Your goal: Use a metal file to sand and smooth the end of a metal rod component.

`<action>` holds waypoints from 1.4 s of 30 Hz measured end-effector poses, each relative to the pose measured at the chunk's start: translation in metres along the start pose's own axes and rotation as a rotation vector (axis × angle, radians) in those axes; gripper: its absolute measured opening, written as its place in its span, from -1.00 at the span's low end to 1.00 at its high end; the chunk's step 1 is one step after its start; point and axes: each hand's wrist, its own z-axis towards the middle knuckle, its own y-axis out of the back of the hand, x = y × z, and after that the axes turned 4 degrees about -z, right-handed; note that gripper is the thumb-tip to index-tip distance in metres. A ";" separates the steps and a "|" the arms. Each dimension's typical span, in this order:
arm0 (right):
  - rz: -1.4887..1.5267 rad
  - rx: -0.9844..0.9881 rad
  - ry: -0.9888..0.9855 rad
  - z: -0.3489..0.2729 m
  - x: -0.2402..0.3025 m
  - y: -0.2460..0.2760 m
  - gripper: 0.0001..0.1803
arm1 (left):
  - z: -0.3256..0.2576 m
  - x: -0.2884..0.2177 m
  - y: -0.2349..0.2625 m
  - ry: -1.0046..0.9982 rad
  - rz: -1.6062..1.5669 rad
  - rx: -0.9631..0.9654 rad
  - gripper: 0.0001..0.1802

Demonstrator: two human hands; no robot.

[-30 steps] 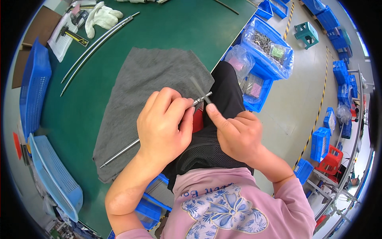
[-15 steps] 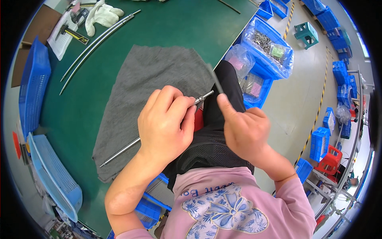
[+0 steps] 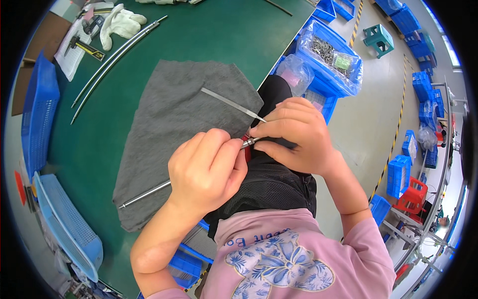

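Observation:
My left hand (image 3: 206, 169) is closed around a slim, shiny metal rod (image 3: 145, 194), which slants across my lap with its far-left tip over the grey cloth (image 3: 169, 104). The rod's stepped end (image 3: 247, 143) pokes out between my left fingers. My right hand (image 3: 298, 134) has its thumb and forefinger at that end; whether they press on it is partly hidden. A flat grey file (image 3: 231, 103) runs from my right hand to the upper left, above the cloth, its narrow end tucked at the fingers.
Two long metal rods (image 3: 112, 60) lie on the green table (image 3: 209, 35), near white gloves (image 3: 119, 25) and a caliper (image 3: 82, 46). Blue baskets (image 3: 40, 114) line the left edge. A blue bin (image 3: 328, 55) with bagged metal parts stands right of the table, a green stool (image 3: 378, 41) beyond.
My right hand has moved left to the rod's stepped end. The file has swung from pointing up to pointing upper left. My left hand still grips the rod.

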 end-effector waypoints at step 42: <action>-0.110 0.014 -0.604 -0.001 -0.015 0.007 -0.85 | 0.003 0.008 -0.005 0.259 -0.026 -0.060 -0.84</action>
